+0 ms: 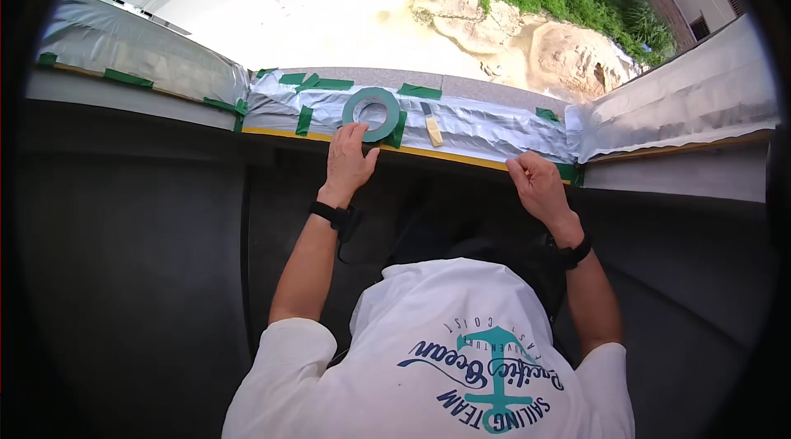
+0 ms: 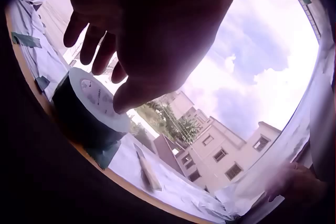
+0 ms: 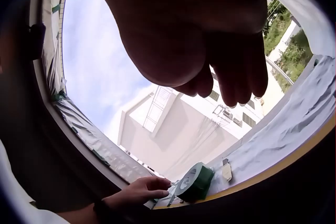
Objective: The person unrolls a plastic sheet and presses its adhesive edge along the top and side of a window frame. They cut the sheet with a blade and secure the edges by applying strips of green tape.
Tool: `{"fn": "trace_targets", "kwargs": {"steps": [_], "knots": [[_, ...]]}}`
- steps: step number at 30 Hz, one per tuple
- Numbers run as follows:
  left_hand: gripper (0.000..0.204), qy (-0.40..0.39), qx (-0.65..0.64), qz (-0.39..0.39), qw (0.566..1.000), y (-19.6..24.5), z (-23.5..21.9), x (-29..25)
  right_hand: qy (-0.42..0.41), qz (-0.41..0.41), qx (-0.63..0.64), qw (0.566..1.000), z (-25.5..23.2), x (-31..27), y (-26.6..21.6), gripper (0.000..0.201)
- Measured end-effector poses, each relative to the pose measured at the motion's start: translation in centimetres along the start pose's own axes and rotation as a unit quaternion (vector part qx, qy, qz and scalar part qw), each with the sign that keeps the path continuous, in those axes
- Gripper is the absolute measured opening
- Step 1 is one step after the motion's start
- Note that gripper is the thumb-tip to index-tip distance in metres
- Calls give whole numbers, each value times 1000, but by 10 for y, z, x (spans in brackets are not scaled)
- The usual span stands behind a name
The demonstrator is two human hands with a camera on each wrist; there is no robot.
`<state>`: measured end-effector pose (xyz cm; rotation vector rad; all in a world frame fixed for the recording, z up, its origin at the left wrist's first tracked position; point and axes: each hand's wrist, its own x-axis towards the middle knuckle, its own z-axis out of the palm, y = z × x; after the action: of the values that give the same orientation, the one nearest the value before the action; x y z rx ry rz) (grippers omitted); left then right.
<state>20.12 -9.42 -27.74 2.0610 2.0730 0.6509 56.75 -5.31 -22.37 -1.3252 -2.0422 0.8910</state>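
A large roll of green tape (image 1: 357,131) rests on the plastic-covered window sill (image 1: 486,133). My left hand (image 1: 347,162) is at the roll's near side, its fingertips overlapping the rim. In the left wrist view, the fingers of that hand (image 2: 152,40) hang loosely above the roll (image 2: 79,109), with the thumb by its upper face. Farther right, my right hand (image 1: 540,188) is at the sill's yellow front edge (image 1: 461,156). Its fingers (image 3: 239,71) hang loosely bent in the right wrist view, and no held thing shows there.
A small flat tool (image 1: 433,127) with a dark end and a pale end lies right of the roll. Green tape pieces (image 1: 420,91) hold the plastic sheeting. Sheeted side frames (image 1: 140,51) flank the opening. Outside are rocks (image 1: 581,56), grass and buildings.
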Motion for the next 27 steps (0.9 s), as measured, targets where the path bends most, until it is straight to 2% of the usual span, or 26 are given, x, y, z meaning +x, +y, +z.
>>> {"fn": "trace_targets", "kwargs": {"steps": [1, 3, 4, 6, 7, 9, 10, 12, 16, 17, 18, 19, 21, 23, 24, 27], "knots": [[49, -1, 28, 42, 999, -1, 7, 6, -20, -9, 4, 1000, 15, 11, -10, 30], [46, -55, 91, 57, 993, -3, 13, 18, -60, -24, -6, 998, 44, 33, -25, 25], [46, -58, 83, 56, 993, -9, 14, 23, -63, -18, -12, 998, 58, 43, -31, 25], [37, -162, 105, 64, 979, -28, 10, 34, -119, -6, -16, 993, 86, 61, -41, 19], [37, -161, 100, 67, 980, -37, 8, 38, -118, -4, -21, 993, 102, 70, -40, 19], [30, -148, -122, 16, 981, -57, 4, 40, -135, -57, 18, 989, 141, 83, -31, 14], [32, -117, -164, 17, 979, -61, -3, 42, -133, -51, 18, 990, 158, 91, -29, 14], [33, -136, -188, 15, 973, -71, -14, 46, -49, -212, -53, 975, 184, 100, -27, 18], [32, -146, -243, 25, 959, -83, -33, 59, -52, -220, -152, 962, 194, 114, -33, 24], [32, -146, -243, 27, 959, -79, -45, 65, -51, -165, -86, 981, 183, 119, -42, 24], [32, -157, -281, -6, 947, -72, -56, 70, -50, -109, -20, 993, 173, 124, -52, 25], [31, -168, -319, -37, 932, -65, -65, 75, -47, -109, -23, 993, 162, 128, -67, 25], [31, -145, -340, 2, 929, -58, -72, 87, 5, -78, 41, 996, 135, 136, -97, 31], [30, -137, -329, 12, 934, -42, -84, 99, 39, -84, 34, 995, 123, 142, -118, 37], [31, -147, -363, 3, 920, -31, -90, 104, 63, -89, 37, 993, 119, 144, -127, 38], [31, -160, -339, 63, 925, -17, -87, 117, 110, -86, 61, 988, 116, 148, -134, 42]]}}
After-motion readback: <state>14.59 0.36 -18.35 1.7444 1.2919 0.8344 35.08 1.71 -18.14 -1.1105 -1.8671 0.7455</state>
